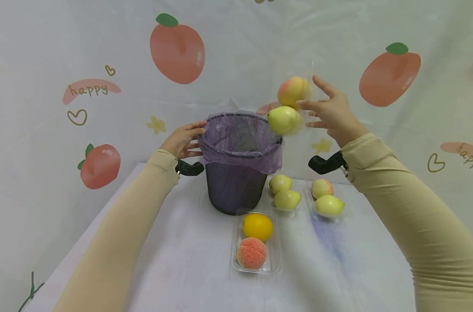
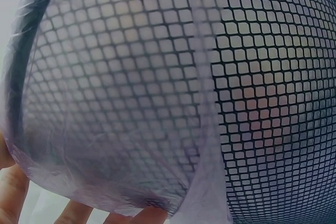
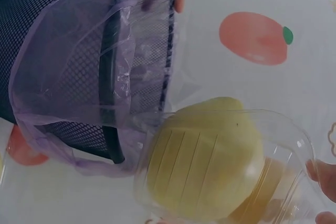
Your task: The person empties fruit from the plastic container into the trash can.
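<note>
The left hand [image 1: 184, 139] touches the left rim of a black mesh trash bin [image 1: 236, 186], its fingers fairly straight against a purple bag [image 1: 269, 158] that lines the bin and folds over the edge. In the left wrist view, fingertips [image 2: 149, 214] meet the bag's lower edge. Up at the right, the right hand [image 1: 334, 112] holds a clear plastic box [image 3: 273, 116] by its edge, between spread thumb and fingers. The box is tilted beside the bin's right rim. In it are a yellow-pink peach [image 1: 292, 92] and a pale green pear-like fruit [image 1: 284, 120].
A clear tray [image 1: 274, 264] in front of the bin bears a yellow fruit [image 1: 257, 226] and a fuzzy red peach [image 1: 252, 253]. Right of the bin lie two green fruits [image 1: 287, 199], then a peach [image 1: 322, 188] with another green fruit [image 1: 329, 205]. A printed cloth [image 1: 236, 52] hangs behind.
</note>
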Available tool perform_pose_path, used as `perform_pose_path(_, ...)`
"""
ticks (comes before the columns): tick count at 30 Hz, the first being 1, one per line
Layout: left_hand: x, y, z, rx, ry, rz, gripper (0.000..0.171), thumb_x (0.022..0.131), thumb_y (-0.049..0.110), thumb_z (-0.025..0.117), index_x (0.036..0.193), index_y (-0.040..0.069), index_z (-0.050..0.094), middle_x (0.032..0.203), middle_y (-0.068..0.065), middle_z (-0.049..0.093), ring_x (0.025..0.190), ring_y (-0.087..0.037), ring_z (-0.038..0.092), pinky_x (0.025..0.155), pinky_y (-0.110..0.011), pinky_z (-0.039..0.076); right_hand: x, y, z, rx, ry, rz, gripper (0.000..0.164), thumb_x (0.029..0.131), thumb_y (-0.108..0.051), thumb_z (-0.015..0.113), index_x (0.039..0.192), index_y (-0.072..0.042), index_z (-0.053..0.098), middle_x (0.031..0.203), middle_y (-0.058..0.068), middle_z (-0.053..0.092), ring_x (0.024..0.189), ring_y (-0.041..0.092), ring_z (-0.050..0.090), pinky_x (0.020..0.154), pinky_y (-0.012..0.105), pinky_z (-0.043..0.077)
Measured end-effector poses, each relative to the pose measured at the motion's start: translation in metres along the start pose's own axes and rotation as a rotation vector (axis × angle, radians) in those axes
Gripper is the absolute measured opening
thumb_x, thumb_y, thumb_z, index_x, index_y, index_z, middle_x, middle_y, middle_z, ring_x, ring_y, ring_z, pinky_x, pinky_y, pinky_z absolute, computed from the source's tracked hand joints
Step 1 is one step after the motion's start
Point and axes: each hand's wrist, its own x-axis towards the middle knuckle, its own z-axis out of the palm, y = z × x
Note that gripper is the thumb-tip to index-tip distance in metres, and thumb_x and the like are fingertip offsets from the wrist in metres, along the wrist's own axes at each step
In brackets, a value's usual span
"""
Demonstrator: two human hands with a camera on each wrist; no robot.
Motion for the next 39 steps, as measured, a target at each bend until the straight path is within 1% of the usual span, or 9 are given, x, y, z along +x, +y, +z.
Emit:
perform_pose_path(4, 0.000, 0.000, 0.000, 0.002, -0.003, -0.001, 0.046, 0.102, 0.023, 0.051, 0.146, 0.032, 0.044, 0.156, 0.000, 0.031, 0.136, -0.033, 0.040, 0.108, -0.047, 0.042, 0.000, 0.000, 0.004, -0.093, 0.014, -0.035, 0.079, 0.091, -0.022, 0.069, 0.150, -0.046, 0.023, 0.131, 0.013, 0.045, 0.139, 0.042, 0.033, 0.099, 0.044, 0.050)
perform_pose_path(7, 0.000, 0.000, 0.000, 0.009, -0.013, 0.001, 0.046, 0.102, 0.023, 0.051, 0.147, 0.031, 0.043, 0.156, 0.000, 0.030, 0.137, -0.033, 0.039, 0.108, -0.047, 0.042, 0.000, 0.000, 0.006, -0.124, 0.015, -0.051, 0.078, 0.091, -0.022, 0.068, 0.151, -0.044, 0.023, 0.109, 0.003, 0.045, 0.128, 0.030, 0.048, 0.103, 0.052, 0.045)
perform_pose_path(9, 0.000, 0.000, 0.000, 0.008, -0.014, 0.000, 0.046, 0.102, 0.023, 0.051, 0.147, 0.031, 0.043, 0.156, 0.000, 0.029, 0.137, -0.032, 0.039, 0.108, -0.047, 0.042, 0.000, 0.000, 0.007, -0.141, 0.013, -0.059, 0.077, 0.092, -0.021, 0.067, 0.151, -0.043, 0.023, 0.097, 0.000, 0.042, 0.110, 0.019, 0.058, 0.103, 0.053, 0.045)
perform_pose_path(12, 0.001, 0.000, -0.001, 0.009, -0.012, -0.001, 0.046, 0.102, 0.023, 0.051, 0.146, 0.032, 0.043, 0.156, 0.001, 0.029, 0.138, -0.032, 0.039, 0.107, -0.047, 0.042, 0.001, 0.000, 0.008, -0.161, 0.019, -0.065, 0.077, 0.091, -0.020, 0.068, 0.150, -0.044, 0.023, 0.082, -0.003, 0.034, 0.080, 0.006, 0.052, 0.100, 0.052, 0.047)
perform_pose_path(15, 0.000, 0.000, -0.001, 0.008, -0.012, -0.001, 0.046, 0.102, 0.023, 0.051, 0.147, 0.031, 0.043, 0.157, 0.001, 0.029, 0.138, -0.033, 0.038, 0.108, -0.047, 0.042, 0.002, 0.000, 0.009, -0.170, 0.023, -0.067, 0.078, 0.091, -0.019, 0.068, 0.150, -0.044, 0.023, 0.077, -0.005, 0.025, 0.069, 0.007, 0.042, 0.100, 0.052, 0.046)
perform_pose_path(20, -0.002, 0.001, 0.000, 0.007, -0.010, 0.000, 0.046, 0.102, 0.023, 0.051, 0.147, 0.031, 0.043, 0.156, 0.000, 0.029, 0.138, -0.033, 0.038, 0.108, -0.047, 0.042, 0.003, -0.001, 0.011, -0.193, 0.031, -0.074, 0.079, 0.091, -0.017, 0.068, 0.150, -0.045, 0.023, 0.080, -0.005, 0.021, 0.059, 0.007, 0.030, 0.102, 0.054, 0.044)
perform_pose_path(24, -0.003, 0.001, 0.001, 0.011, -0.006, -0.001, 0.046, 0.102, 0.023, 0.051, 0.146, 0.031, 0.043, 0.157, 0.000, 0.028, 0.138, -0.032, 0.039, 0.107, -0.047, 0.042, 0.003, 0.000, 0.012, -0.208, 0.034, -0.078, 0.079, 0.091, -0.015, 0.068, 0.149, -0.045, 0.023, 0.085, -0.005, 0.019, 0.060, 0.007, 0.025, 0.104, 0.055, 0.043)
perform_pose_path(36, -0.006, 0.003, 0.002, 0.020, -0.013, 0.005, 0.047, 0.102, 0.022, 0.050, 0.148, 0.029, 0.041, 0.158, -0.001, 0.027, 0.139, -0.034, 0.037, 0.108, -0.048, 0.041, 0.006, 0.000, 0.016, -0.240, 0.041, -0.085, 0.079, 0.091, -0.017, 0.068, 0.149, -0.045, 0.022, 0.099, -0.004, 0.021, 0.074, 0.010, 0.028, 0.104, 0.054, 0.043)
perform_pose_path(39, -0.007, 0.003, 0.003, 0.021, -0.013, 0.007, 0.047, 0.102, 0.021, 0.050, 0.148, 0.029, 0.041, 0.157, -0.001, 0.027, 0.139, -0.033, 0.037, 0.108, -0.048, 0.041, 0.006, 0.000, 0.017, -0.252, 0.039, -0.085, 0.079, 0.092, -0.017, 0.068, 0.149, -0.046, 0.021, 0.117, 0.001, 0.028, 0.085, 0.009, 0.033, 0.104, 0.053, 0.044)
